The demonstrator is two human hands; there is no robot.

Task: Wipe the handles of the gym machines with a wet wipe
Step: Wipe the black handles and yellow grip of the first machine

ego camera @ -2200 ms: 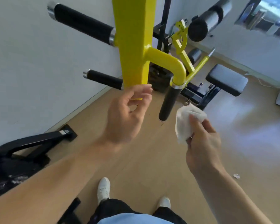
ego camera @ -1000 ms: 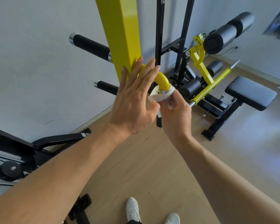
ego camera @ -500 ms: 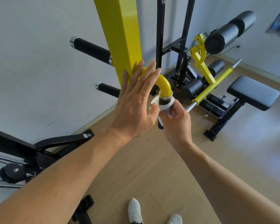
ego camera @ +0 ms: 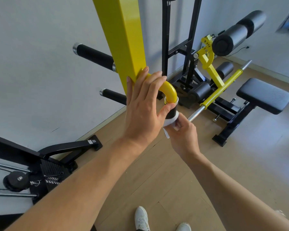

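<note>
- Our left hand [ego camera: 143,107] reaches up from the lower left, forearm stretched long across the view, back of the hand facing us.
- Its fingers [ego camera: 154,79] lie nearly straight, spread over the curved yellow tube [ego camera: 169,91] where that tube leaves the yellow post [ego camera: 123,39]; the thumb [ego camera: 167,110] presses against the black handle [ego camera: 172,112] just below the chrome collar [ego camera: 176,101]. This grip is flat and bracing, not curled around anything.
- Our right hand [ego camera: 183,132] comes in from the lower right, wrist bent upward, fingers curled toward us.
- Its grip is closed around the white wet wipe [ego camera: 171,121], which wraps the black handle just under our left thumb; a corner of the wipe hangs below the hand.
- The lower end of the handle is hidden behind our hands.
- Two black foam pegs [ego camera: 95,56] stick out of the post toward the wall.
- A padded bench [ego camera: 264,95] and a chrome-tipped yellow bar [ego camera: 222,88] stand farther back on the wooden floor [ego camera: 240,172].
</note>
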